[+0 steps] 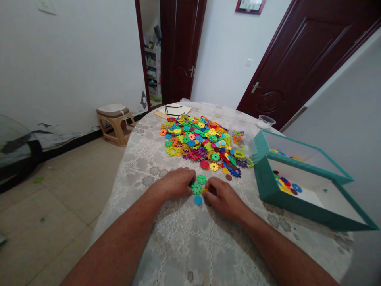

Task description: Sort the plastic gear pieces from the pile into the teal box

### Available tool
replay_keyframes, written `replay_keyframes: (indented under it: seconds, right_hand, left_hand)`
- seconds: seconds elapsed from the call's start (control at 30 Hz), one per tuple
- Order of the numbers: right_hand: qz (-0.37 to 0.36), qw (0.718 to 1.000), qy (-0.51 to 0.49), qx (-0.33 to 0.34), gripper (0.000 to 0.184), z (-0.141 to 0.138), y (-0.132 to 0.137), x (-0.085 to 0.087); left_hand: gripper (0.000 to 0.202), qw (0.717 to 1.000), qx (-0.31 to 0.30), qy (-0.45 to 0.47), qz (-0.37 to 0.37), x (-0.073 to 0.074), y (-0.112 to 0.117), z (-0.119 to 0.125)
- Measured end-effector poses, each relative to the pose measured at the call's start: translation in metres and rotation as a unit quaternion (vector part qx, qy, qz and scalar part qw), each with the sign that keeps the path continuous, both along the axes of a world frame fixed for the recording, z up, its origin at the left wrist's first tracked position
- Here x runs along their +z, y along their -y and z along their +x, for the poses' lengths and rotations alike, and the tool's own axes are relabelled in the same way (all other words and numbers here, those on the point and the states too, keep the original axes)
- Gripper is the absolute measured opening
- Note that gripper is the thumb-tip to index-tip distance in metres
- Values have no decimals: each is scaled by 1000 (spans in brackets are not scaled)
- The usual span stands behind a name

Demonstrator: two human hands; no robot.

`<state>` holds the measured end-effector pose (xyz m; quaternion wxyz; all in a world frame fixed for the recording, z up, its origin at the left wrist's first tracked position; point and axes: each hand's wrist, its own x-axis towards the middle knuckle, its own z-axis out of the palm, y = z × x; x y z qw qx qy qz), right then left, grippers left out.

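My left hand [181,182] is closed, its fingertips at the left edge of a green notched plastic disc [196,188]. Opposite it, my right hand [222,195] pinches a yellow disc [204,191], mostly covered by the fingers, at the green disc's right side. A second green disc [201,179] lies just beyond the first. Toward me is a blue disc [198,200]; whether these pieces are joined I cannot tell. Past both hands spreads a big heap of multicoloured notched discs [198,139], and a brown disc [228,177] lies near its front edge.
At the right stands a teal box [285,200] with a white inside and some discs in it. Eyeglasses [172,110] rest on papers at the table's far edge. A clear plastic bowl [266,120] sits far right. A stool [114,123] stands on the floor to the left.
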<state>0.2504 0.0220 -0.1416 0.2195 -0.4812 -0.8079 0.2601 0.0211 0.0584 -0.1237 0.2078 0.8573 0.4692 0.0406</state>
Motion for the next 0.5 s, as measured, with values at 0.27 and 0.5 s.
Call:
replay_keyframes:
  seconds: [0.27,0.5]
  right_hand:
    - [-57,997,8,59,5,-11,15,9]
    - [-28,997,68,29,12,-15,17,12]
  left_hand:
    - [30,1000,13,10,-9,4,5,1]
    - [22,1000,21,2,12,-6,2,7]
